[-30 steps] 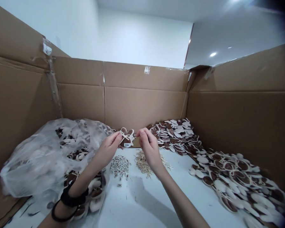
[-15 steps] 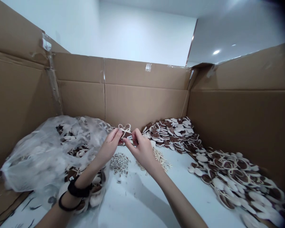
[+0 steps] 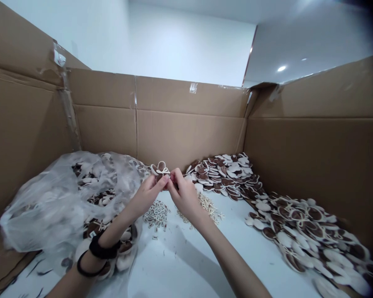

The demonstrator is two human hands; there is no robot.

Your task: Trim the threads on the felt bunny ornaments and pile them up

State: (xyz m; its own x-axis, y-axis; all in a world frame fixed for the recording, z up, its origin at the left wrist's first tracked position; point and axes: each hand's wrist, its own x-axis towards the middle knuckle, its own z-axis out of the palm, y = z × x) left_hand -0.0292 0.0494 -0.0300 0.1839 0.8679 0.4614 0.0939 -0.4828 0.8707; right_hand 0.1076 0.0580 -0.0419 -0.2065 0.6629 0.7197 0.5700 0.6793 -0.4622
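A small brown heart-shaped tag (image 3: 160,169) with a cream string bow is held up over the white table (image 3: 186,265). My left hand (image 3: 147,193) pinches it from the left. My right hand (image 3: 182,193) pinches it from the right, fingertips touching those of the left. Both hands are closed on it. Below them lie a small pile of brown and white labels (image 3: 157,215) and a pile of cream strings (image 3: 207,205).
A clear plastic bag (image 3: 59,203) full of brown and white pieces fills the left. Heaps of finished tags (image 3: 226,174) run along the back and right (image 3: 307,231). Tall cardboard walls (image 3: 186,128) enclose the table on three sides.
My hands came together: the right hand moved left from pulling the string and now pinches the tag beside the left hand. The tag sits slightly lower and closer.
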